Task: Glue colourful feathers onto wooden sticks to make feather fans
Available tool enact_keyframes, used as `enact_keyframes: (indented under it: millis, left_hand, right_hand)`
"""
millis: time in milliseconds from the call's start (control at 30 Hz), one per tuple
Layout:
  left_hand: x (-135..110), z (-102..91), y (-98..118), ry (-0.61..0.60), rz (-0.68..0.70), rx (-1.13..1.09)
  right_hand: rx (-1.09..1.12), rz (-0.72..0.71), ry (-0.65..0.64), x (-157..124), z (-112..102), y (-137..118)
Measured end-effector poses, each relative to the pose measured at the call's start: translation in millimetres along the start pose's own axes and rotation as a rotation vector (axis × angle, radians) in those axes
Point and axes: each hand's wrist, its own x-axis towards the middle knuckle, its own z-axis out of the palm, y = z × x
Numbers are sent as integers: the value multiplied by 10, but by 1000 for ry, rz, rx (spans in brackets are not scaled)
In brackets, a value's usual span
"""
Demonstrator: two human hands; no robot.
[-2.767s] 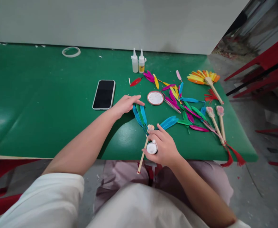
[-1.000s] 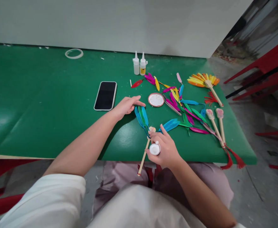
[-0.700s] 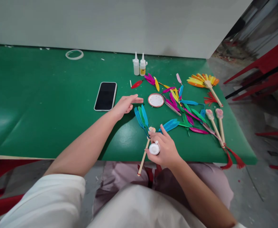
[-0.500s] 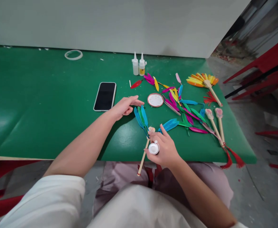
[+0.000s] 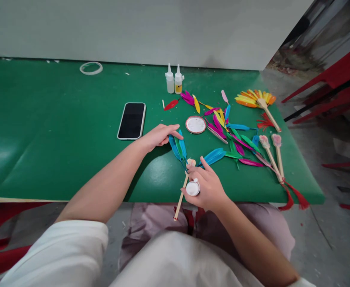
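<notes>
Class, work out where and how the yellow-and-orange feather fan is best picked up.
The feather fan is probably best gripped by its slim wooden handle, from the near right. The bare handle points that way, while the feathers spread at the far left end; the red tassel lies left of the handle.

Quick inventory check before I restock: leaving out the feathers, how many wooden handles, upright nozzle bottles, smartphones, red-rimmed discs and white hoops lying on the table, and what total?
Wooden handles: 4
Nozzle bottles: 2
Smartphone: 1
Red-rimmed disc: 1
White hoop: 1
Total: 9
</notes>
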Motion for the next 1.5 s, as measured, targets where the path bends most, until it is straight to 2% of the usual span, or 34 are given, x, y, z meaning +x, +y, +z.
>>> enact_keyframes:
  millis: [500, 633, 833, 1067, 1333, 1500]
  left_hand:
    - [6, 23, -1, 5, 13, -22]
    - [6, 20, -7, 12, 15, -19]
    - [-1, 27, 0, 18, 11, -6]
    - [-2, 30, -11, 15, 16, -19]
    - [-5, 37, -6, 21, 25, -10]
    - [-1, 39, -10, 24, 29, -13]
  right_hand:
    - [2, 3, 2, 16, -13, -4]
    - [23, -30, 51, 16, -56, -4]
    - [34, 16, 131, 17, -114, -23]
    - [35, 78, 113, 19, -123, -9]
    - [-10, 86, 19, 8, -59, 2]
    - [-55, 93, 34, 11, -45, -19]
